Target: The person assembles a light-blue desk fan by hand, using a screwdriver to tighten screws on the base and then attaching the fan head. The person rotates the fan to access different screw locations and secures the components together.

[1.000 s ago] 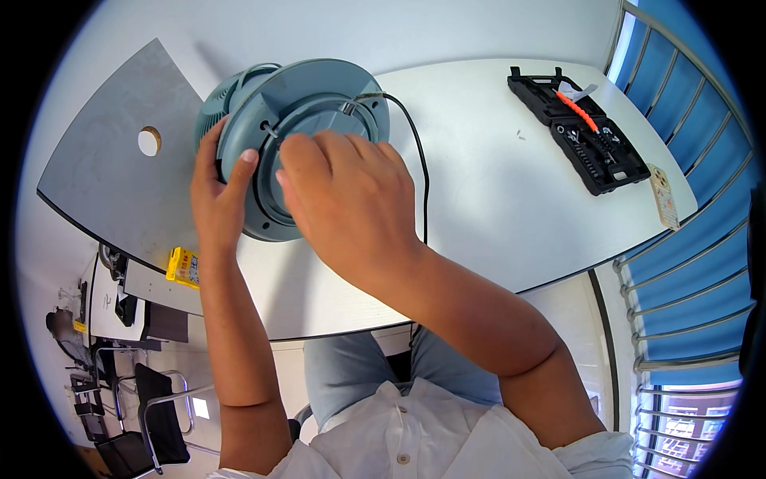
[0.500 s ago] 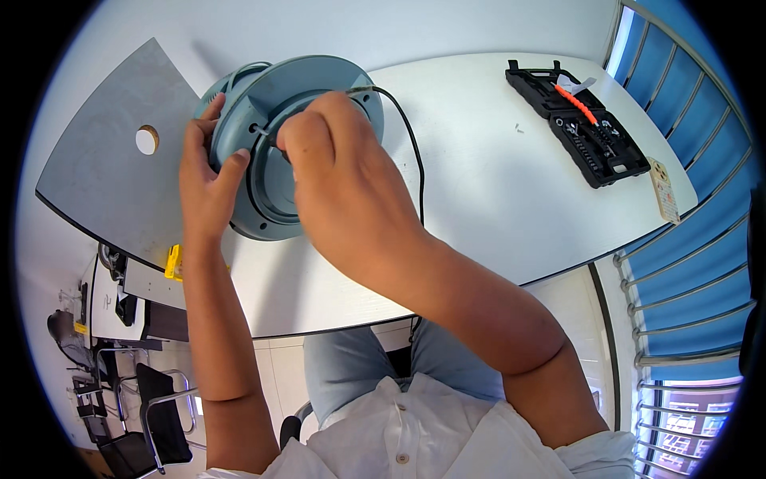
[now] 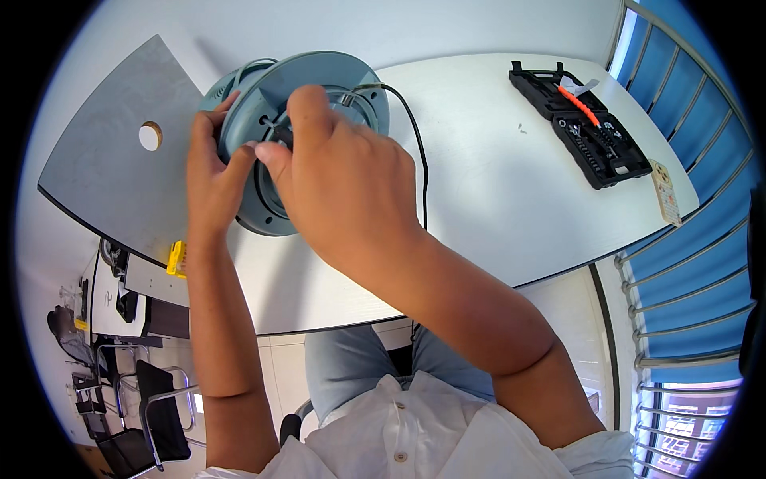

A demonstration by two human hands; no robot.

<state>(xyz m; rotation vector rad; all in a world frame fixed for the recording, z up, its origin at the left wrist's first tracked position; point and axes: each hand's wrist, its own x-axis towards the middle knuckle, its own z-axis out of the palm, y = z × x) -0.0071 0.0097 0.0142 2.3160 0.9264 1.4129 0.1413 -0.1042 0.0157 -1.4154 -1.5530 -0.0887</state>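
A grey-green round appliance base [image 3: 323, 65] is tipped up on the white table, its recessed underside turned toward me. My left hand [image 3: 211, 184] grips its left rim, with the thumb on the near face and the fingers behind. In my right hand [image 3: 351, 180] is a screwdriver [image 3: 279, 133] with a dark handle, mostly covered by the fingers. Its metal shaft points at a hole near the upper left of the underside; whether the tip touches a screw cannot be made out. A black cord [image 3: 424, 164] runs out from the base over the table.
At the back right lies an open black tool case [image 3: 590, 156] with sockets and an orange flexible shaft [image 3: 576, 104]. A patterned phone [image 3: 665, 191] rests by the right edge. A grey panel [image 3: 104, 152] and a yellow box [image 3: 176, 259] are at left. Metal railings [image 3: 678, 361] stand right.
My right hand has turned around the screwdriver, its thumb now showing near my left thumb. The base has shifted very slightly right in view.
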